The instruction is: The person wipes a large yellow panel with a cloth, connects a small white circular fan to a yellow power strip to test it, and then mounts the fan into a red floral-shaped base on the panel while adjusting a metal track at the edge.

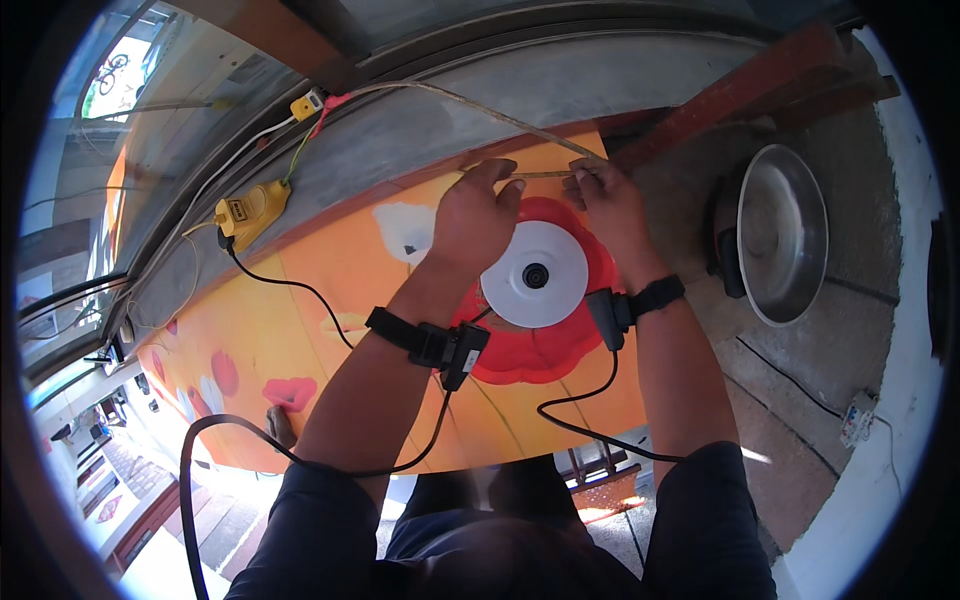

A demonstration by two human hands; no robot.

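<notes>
Both of my hands are over the far part of the table, with a thin tan cord (545, 175) stretched between them. My left hand (477, 215) is closed on the cord's left part, near the thumb and forefinger. My right hand (606, 200) pinches the cord at its right, where it bends back; from there it runs up and left to a yellow connector (304, 106) with red tape beside it. Just below my hands lies a round white kettle base (563, 275) with a black centre contact. Black straps with small dark modules circle both wrists.
The orange table (290, 330) has a flower print. A yellow socket block (250, 210) with a black plug sits on the grey ledge at left. To the right stands a wide steel pan (787, 235). A small socket box (858, 418) lies by the white wall.
</notes>
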